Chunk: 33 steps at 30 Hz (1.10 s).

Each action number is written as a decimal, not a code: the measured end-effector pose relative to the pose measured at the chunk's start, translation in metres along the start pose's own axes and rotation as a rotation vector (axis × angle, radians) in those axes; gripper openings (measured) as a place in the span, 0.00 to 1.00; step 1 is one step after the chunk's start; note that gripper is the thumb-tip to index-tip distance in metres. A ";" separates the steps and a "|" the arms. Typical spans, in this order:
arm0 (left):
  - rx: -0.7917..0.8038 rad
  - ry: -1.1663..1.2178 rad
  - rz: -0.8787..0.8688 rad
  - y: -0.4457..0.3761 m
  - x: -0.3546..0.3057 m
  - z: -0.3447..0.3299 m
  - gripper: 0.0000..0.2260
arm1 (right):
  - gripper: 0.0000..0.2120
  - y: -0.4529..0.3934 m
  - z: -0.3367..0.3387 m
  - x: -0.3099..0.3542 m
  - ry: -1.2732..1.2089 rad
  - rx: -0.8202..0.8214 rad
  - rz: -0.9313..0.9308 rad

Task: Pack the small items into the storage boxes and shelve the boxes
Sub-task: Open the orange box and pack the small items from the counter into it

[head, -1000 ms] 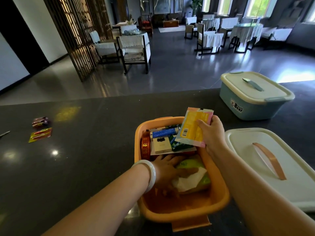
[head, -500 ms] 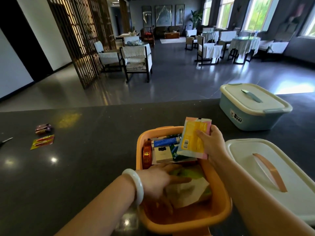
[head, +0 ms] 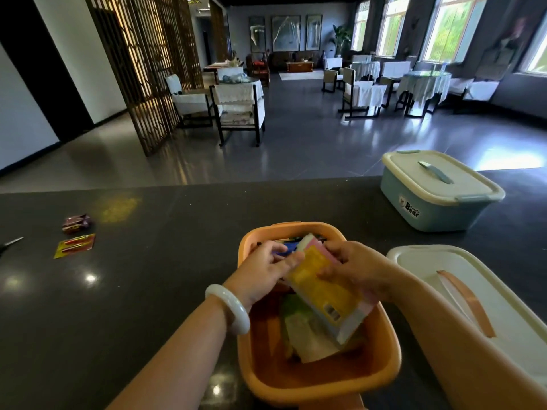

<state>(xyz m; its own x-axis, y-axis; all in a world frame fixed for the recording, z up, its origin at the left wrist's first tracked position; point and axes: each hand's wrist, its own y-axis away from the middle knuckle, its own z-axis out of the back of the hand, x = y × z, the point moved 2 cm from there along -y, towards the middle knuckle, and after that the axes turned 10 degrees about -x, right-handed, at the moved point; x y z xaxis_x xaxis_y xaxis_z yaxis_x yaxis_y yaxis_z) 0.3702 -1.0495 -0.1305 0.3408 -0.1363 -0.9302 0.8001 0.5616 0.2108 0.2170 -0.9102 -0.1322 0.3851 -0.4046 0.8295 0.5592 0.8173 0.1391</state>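
I have both hands over the orange storage box [head: 319, 380], which stands open on the dark table [head: 148, 291] right in front of me. My right hand [head: 358, 269] is closed on the upper edge of a yellow and pink packet [head: 325, 291], and my left hand [head: 263, 270] pinches that same packet at its left edge, fingers curled around it; a white bangle [head: 229, 307] sits on my left wrist. The packet is tilted, its lower end with the barcode dipping inside the box and its top end raised above the far rim. Beneath it in the box lies a green and white pouch [head: 302, 327], and at the far end, partly hidden by my hands, I can make out something blue [head: 285, 250] and a few other small items that I cannot tell apart. Just to the right of the box the cream lid [head: 485, 306] with its orange handle lies flat on the table, off the box. Farther back on the right stands a pale blue storage box [head: 435, 208] with its cream lid shut on it. Well away on the left of the table lie a small dark wrapped item [head: 77, 224] and, just in front of it, a yellow card pack [head: 75, 245], neither one touched by my hands.
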 end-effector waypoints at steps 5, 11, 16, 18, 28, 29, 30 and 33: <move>-0.014 -0.174 -0.025 0.003 -0.002 -0.016 0.18 | 0.16 -0.002 -0.006 0.003 0.139 0.124 0.010; -0.085 -0.015 0.166 0.008 0.016 -0.021 0.14 | 0.08 -0.010 0.007 -0.016 0.016 -0.264 0.068; -0.067 0.116 0.308 0.010 0.025 -0.026 0.13 | 0.10 -0.012 0.001 -0.032 0.014 -0.552 0.136; -0.072 0.127 0.334 0.013 0.030 -0.031 0.16 | 0.11 -0.014 -0.002 -0.035 0.082 -0.615 0.141; -0.104 -0.291 0.166 0.016 0.034 -0.037 0.23 | 0.25 -0.020 -0.004 -0.041 0.127 -0.582 0.039; -0.122 -0.341 0.132 0.017 0.033 -0.035 0.27 | 0.25 -0.020 -0.005 -0.041 0.124 -0.590 0.042; -0.139 -0.380 0.100 0.017 0.033 -0.034 0.29 | 0.25 -0.020 -0.005 -0.041 0.123 -0.597 0.046; -0.109 -0.523 0.022 0.021 0.031 -0.032 0.29 | 0.25 -0.019 -0.005 -0.040 0.128 -0.609 0.053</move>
<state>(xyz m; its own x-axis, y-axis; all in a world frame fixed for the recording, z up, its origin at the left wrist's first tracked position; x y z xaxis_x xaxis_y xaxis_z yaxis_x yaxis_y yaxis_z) 0.3814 -1.0157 -0.1651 0.5795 -0.4963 -0.6464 0.7435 0.6467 0.1701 0.1948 -0.9118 -0.1709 0.4878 -0.4468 0.7499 0.8404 0.4726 -0.2651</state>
